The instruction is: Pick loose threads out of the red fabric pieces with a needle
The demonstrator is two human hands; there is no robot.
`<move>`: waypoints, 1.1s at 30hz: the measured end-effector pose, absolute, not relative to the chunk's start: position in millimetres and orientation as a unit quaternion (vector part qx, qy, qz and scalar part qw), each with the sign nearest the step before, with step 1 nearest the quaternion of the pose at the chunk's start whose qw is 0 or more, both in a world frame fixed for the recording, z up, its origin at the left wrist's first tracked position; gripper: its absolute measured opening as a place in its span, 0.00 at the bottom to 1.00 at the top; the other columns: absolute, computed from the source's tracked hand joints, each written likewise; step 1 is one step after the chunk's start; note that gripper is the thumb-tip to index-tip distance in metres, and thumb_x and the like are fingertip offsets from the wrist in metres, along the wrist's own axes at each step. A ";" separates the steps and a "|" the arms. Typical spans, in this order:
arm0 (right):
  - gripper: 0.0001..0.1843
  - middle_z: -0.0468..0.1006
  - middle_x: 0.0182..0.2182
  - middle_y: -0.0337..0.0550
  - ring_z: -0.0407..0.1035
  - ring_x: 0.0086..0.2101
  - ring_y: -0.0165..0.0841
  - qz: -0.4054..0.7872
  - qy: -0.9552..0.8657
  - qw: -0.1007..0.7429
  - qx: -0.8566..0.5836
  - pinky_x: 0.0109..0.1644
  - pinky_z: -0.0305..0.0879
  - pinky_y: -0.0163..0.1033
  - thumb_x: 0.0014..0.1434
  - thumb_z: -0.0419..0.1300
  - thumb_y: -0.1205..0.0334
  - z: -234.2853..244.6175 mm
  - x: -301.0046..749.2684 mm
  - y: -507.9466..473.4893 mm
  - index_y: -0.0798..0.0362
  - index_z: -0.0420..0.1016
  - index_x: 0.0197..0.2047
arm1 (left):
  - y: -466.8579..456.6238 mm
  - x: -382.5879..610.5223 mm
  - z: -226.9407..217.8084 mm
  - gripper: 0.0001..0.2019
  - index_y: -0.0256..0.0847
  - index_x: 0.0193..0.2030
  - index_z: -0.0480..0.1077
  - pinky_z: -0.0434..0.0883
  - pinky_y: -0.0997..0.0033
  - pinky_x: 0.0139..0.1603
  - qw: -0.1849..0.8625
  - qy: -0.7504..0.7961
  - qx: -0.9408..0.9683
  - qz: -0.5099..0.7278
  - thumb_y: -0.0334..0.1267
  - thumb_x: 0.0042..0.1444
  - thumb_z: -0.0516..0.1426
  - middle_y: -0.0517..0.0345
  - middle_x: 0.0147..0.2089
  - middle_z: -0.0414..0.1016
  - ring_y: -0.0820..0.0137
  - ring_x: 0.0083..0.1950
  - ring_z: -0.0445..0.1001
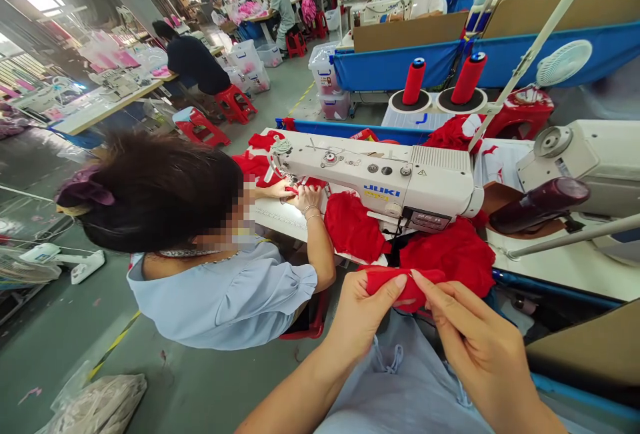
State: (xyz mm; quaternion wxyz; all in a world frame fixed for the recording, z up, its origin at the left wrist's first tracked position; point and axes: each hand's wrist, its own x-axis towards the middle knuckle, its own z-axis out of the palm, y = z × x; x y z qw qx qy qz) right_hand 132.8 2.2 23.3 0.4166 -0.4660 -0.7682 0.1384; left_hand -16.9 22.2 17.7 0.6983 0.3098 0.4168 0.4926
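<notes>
A piece of red fabric (pixel 383 279) is stretched between my two hands, above my lap. My left hand (pixel 367 304) pinches it with the thumb on top. Close beside, my right hand (pixel 470 324) pinches the fabric's edge between thumb and forefinger. Just beyond lie heaps of red cloth (pixel 450 254) on the machine table, under a white sewing machine (pixel 385 177). At that machine's needle end, a co-worker in a light blue top (pixel 235 291) has both hands on red cloth.
A second sewing machine (pixel 585 161) and a dark bottle-shaped object (pixel 543 201) are to the right. Two red thread cones (pixel 414 82) stand behind the table. A slanted pole (pixel 533 54) rises there. A clear bag (pixel 97 407) lies on the floor at lower left.
</notes>
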 end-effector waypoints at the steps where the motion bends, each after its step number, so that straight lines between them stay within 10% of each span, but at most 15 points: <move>1: 0.20 0.75 0.33 0.43 0.73 0.31 0.23 0.128 -0.773 0.407 -0.469 0.36 0.68 0.23 0.63 0.50 0.76 23.4 133.4 2.0 0.61 0.76 0.54 | 22.0 -16.7 18.4 0.11 0.38 0.40 0.82 0.75 0.73 0.41 0.701 0.413 0.308 0.493 0.41 0.54 0.64 0.53 0.33 0.83 0.72 0.32 0.78; 16: 0.20 0.76 0.32 0.44 0.73 0.27 0.25 0.081 -0.785 0.384 -0.480 0.31 0.68 0.27 0.64 0.50 0.74 21.1 132.1 -3.2 0.59 0.76 0.55 | 14.9 -18.0 21.7 0.11 0.42 0.46 0.80 0.74 0.69 0.49 0.602 0.451 0.440 0.491 0.40 0.59 0.60 0.55 0.42 0.83 0.66 0.44 0.79; 28: 0.15 0.68 0.21 0.34 0.61 0.17 0.23 0.446 -0.492 0.562 -0.493 0.17 0.57 0.28 0.63 0.59 0.64 13.7 126.6 -4.2 0.45 0.80 0.51 | 13.7 -16.0 17.7 0.13 0.36 0.40 0.82 0.77 0.62 0.45 0.704 0.415 0.287 0.500 0.43 0.51 0.66 0.50 0.36 0.83 0.64 0.36 0.80; 33: 0.15 0.77 0.29 0.40 0.71 0.26 0.28 0.353 -0.594 0.498 -0.524 0.28 0.69 0.31 0.61 0.61 0.61 19.9 132.3 0.1 0.50 0.79 0.51 | 12.9 -15.9 20.7 0.13 0.35 0.38 0.81 0.77 0.65 0.43 0.732 0.402 0.252 0.489 0.43 0.51 0.66 0.49 0.35 0.82 0.65 0.37 0.80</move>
